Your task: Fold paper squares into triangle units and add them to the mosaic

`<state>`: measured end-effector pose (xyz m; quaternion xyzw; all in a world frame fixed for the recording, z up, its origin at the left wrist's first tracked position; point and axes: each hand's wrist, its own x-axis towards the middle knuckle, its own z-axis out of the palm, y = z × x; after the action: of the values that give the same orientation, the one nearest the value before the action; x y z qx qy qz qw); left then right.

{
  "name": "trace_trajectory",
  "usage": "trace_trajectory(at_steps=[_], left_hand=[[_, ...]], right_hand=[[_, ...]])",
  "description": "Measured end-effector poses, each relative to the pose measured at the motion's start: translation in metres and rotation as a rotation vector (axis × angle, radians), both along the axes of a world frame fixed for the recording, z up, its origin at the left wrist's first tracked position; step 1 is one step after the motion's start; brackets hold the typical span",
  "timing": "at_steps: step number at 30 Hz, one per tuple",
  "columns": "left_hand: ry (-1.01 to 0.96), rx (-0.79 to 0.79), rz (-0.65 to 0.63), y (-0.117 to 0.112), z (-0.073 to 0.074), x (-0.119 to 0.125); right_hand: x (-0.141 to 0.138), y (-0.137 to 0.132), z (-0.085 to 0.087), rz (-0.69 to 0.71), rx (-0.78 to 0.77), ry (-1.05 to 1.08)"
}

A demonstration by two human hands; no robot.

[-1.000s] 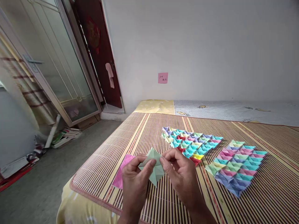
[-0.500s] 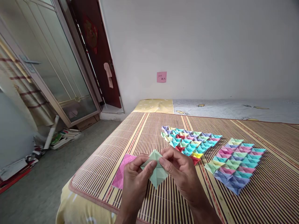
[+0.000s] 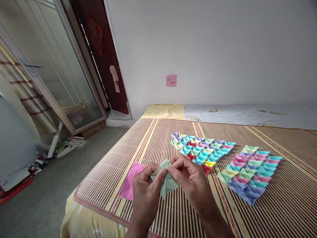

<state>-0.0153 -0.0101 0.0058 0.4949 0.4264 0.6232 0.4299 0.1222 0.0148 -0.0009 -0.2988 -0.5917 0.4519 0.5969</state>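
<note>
A pale green sheet of origami paper (image 3: 170, 185), partly folded, is held up above the mat between both hands. My left hand (image 3: 148, 188) pinches its left side between thumb and fingers. On the other side, my right hand (image 3: 192, 180) pinches it near the upper middle, the two thumbs almost meeting. The lower part of the paper hangs in creased flaps, with one narrow point downward. Partly behind my left hand lies a creased pink paper (image 3: 130, 183).
Two groups of colourful folded paper boats, one behind my hands (image 3: 198, 148) and one to the right (image 3: 250, 172), stand in rows on the bamboo mat (image 3: 104, 185) covering a bed. A pink note (image 3: 171, 80) sticks to the wall. A glass door (image 3: 61, 66) stands at left.
The green paper has gone from a flatter diamond to a more folded shape, its lower flaps bending apart. Both thumbs have moved slightly closer together.
</note>
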Motion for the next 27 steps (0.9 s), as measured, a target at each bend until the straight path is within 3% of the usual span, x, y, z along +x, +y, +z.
trace_trajectory(at_steps=[5,10,21,27], left_hand=[[0.016,-0.008,0.002,0.0,-0.001,-0.001],[0.015,-0.042,0.092,0.0,-0.002,0.0],[-0.019,-0.035,0.082,0.002,-0.011,-0.002],[-0.122,-0.035,0.081,0.0,-0.006,0.003]], right_hand=[[-0.002,-0.001,-0.001,-0.018,-0.024,0.037],[-0.004,-0.001,-0.003,-0.039,-0.042,0.061],[-0.005,-0.001,-0.001,-0.049,-0.041,0.033],[-0.003,0.0,-0.003,-0.047,-0.042,0.011]])
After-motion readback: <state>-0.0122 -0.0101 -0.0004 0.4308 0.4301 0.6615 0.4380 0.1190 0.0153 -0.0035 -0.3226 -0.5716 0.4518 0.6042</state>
